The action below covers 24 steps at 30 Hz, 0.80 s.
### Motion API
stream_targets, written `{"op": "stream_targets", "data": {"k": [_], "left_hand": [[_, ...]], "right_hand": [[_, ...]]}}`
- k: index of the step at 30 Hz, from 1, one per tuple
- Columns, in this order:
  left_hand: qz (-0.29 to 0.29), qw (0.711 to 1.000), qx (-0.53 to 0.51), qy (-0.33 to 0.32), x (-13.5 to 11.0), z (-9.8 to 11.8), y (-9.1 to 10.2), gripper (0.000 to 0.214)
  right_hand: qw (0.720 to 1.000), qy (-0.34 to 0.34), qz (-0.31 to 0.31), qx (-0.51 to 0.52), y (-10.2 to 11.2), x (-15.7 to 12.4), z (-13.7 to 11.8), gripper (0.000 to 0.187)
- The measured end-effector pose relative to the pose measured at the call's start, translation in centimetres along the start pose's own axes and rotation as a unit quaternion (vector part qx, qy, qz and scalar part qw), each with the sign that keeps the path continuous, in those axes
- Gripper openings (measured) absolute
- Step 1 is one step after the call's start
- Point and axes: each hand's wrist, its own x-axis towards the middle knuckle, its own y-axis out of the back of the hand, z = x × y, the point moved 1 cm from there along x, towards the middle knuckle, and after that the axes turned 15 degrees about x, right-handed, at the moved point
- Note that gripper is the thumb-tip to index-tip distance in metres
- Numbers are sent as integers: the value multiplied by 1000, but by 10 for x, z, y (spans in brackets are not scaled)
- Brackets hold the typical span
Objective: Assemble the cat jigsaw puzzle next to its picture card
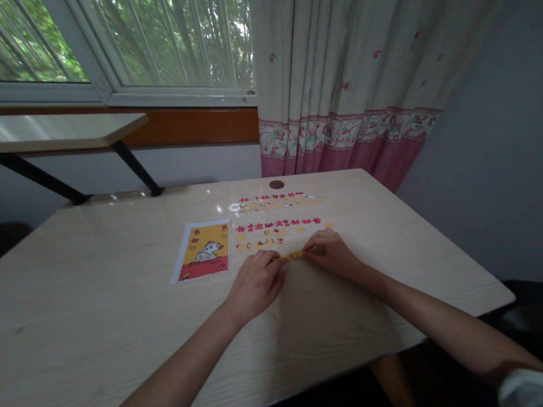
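A short strip of yellow jigsaw pieces lies directly between the person's two hands, its long axis running left to right across the counter. The left hand meets its left end and the right hand its right, neither clearly nearer. On both, the fingers look nearly closed, pinching those ends. Just beyond sits a row of red jigsaw pieces; left of that, a cartoon reference print. A floral curtain hangs behind.
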Motion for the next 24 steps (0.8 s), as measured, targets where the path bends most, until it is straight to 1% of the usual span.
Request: {"op": "stream_targets", "data": {"k": [4,11,15,17,20,24], "left_hand": [[-22,1000,12,7,2,2,1,25],[-62,997,40,9,5,7,4,36],[-77,996,52,8,6,8,5,36],[-82,995,58,9,6,8,6,35],[-88,994,63,11,7,8,5,34],[-89,994,63,10,8,9,6,34]], "right_hand": [[1000,-12,-8,-21,0,0,-1,6],[999,-10,-14,-40,-2,0,1,9],[999,20,-36,-18,7,0,5,8],[999,28,-41,-12,12,-1,8,11],[999,19,-45,-19,18,-3,11,16],[998,15,-55,-4,18,-3,10,16]]}}
